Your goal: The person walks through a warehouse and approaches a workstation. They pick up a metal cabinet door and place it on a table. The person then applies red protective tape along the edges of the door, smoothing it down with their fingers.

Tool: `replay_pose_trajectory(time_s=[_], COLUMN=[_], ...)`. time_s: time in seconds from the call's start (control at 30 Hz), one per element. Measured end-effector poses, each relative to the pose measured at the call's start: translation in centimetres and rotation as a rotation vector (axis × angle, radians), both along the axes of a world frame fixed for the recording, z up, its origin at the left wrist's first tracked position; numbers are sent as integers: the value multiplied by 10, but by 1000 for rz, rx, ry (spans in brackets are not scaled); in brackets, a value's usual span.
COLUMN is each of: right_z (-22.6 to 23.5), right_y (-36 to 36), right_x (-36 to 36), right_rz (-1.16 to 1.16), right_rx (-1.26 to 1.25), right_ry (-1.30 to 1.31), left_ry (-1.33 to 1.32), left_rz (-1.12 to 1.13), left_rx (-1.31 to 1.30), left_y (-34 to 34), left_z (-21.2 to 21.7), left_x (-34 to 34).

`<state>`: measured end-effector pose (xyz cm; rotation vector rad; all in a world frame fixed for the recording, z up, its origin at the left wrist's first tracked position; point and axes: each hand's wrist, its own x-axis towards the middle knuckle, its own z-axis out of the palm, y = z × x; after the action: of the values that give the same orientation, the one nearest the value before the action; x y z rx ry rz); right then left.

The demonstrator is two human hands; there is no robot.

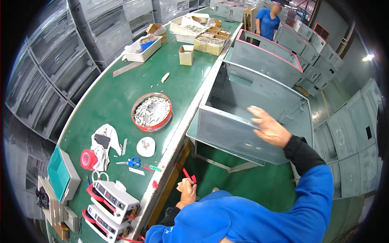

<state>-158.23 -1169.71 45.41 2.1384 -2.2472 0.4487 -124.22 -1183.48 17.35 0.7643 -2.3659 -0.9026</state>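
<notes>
My left hand (187,191) is closed in front of my body, beside the workbench edge. A narrow, bent red strip (187,174) sticks up from its fingers; it looks like tape, but the frame does not show this surely. My right hand (270,128) reaches out with its fingers stretched and holds nothing. It is over the near wall of an open grey metal box (231,131), close to the top edge; whether it touches the metal I cannot tell. The box rests on a stand beside the bench.
The green workbench (121,89) holds a red round tin (170,117) of small metal parts, blue-handled scissors (133,163), a red tape roll (88,159) and two white control units (117,200). Behind stands another grey box (259,56) with pink edging. A person (267,24) is farther back.
</notes>
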Motion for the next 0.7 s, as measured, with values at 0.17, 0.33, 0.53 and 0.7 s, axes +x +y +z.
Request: replay_pose_trajectory(time_s=[0.17,0.33,0.53,0.7], right_z=[-18,-15,-16,-40], right_y=[-149,-240,-225,-158], right_x=[12,10,89,97], right_rz=[290,373,104,140], right_rx=[-125,-280,-328,-373], right_ry=[136,412,-765,-1161], left_ry=[70,179,322,378], left_rz=[-148,-404,-514,-652], left_rx=[50,-29,260,458], left_y=[-23,-59,-129,-150], left_z=[9,66,156,225], left_x=[-29,-62,-75,-107])
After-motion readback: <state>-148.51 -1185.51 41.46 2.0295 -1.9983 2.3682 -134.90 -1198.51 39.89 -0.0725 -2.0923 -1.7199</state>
